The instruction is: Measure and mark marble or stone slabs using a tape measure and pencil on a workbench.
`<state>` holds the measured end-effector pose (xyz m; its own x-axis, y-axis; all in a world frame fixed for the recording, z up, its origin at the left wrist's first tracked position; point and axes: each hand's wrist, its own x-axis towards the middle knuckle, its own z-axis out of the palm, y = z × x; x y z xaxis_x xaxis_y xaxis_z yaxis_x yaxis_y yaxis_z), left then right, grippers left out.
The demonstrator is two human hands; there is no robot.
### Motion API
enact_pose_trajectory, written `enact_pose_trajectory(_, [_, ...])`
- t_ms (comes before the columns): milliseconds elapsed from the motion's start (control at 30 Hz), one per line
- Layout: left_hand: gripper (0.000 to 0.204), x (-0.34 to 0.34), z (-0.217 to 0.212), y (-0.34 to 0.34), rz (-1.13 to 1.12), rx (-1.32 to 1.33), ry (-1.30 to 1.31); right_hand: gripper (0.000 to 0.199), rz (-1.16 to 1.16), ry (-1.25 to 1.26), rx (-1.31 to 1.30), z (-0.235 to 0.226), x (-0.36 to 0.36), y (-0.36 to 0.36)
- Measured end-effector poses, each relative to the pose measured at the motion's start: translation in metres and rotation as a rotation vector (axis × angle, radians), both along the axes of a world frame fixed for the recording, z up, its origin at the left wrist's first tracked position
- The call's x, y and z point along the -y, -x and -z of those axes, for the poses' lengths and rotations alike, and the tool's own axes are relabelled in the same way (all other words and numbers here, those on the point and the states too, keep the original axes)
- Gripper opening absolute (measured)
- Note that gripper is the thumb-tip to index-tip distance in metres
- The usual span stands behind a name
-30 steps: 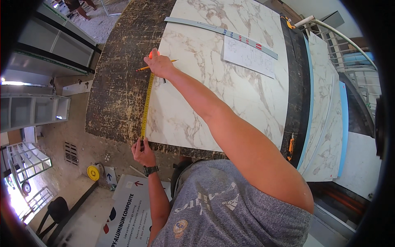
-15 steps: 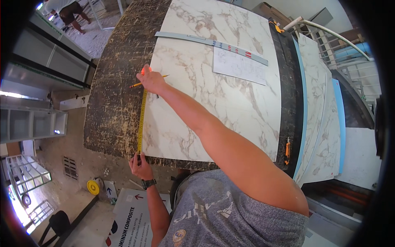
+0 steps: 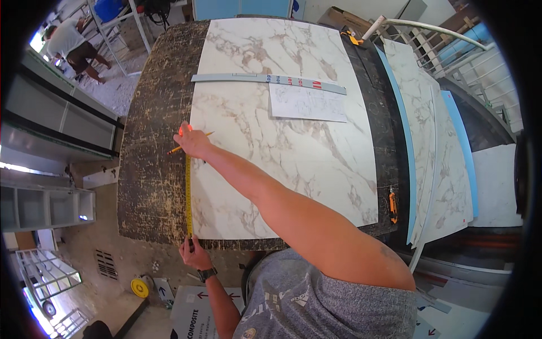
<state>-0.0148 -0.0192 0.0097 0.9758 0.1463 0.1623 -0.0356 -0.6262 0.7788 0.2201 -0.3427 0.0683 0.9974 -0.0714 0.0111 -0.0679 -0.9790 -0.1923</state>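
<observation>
While the yellow steel tape blade (image 3: 189, 198) lies along the left edge of the white, brown-veined marbled sheet (image 3: 293, 181), its alignment depends on both hands. The sheet rests on the dark, scuffed wooden bench (image 3: 149, 189), inboard of the bench's left edge and just inside its near edge.

The left hand (image 3: 196, 255) pinches the blade's near end at the sheet's near left corner; the fingertip contact is partly hidden. The right hand (image 3: 195, 142) is curled around the red-orange tape case (image 3: 185, 130) farther along the same edge, with the slim yellow wooden pencil (image 3: 174, 150) crosswise in its fingers.

Possible faults:
- Slack in the left pinch could let the blade end leave the corner and offset the reading.
- Sideways drift of the case could skew the blade off the sheet's edge.
- Holding case and pencil together could loosen either, or leave a stray mark.
- Sideways pressure could shift the sheet; no clamp is visible. The long grey flat ruler (image 3: 226, 78), lying across its far half, could shift too.
</observation>
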Motion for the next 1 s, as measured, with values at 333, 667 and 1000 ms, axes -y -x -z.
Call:
enact_pose_trajectory(333, [0.023, 0.001, -0.018, -0.005, 0.050, 0.016, -0.055, 0.028, -0.033, 0.026, 0.039, -0.010, 0.013, 0.002])
enact_pose_trajectory(667, [0.016, -0.034, -0.076, 0.019, 0.290, -0.205, 0.138, 0.041, -0.209, -0.213, 0.231, -0.064, -0.021, 0.118])
enact_pose_trajectory(1000, [0.012, 0.068, -0.086, 0.107, 0.503, -0.522, 0.774, 0.054, -0.094, -0.340, 0.117, -0.076, -0.011, 0.366])
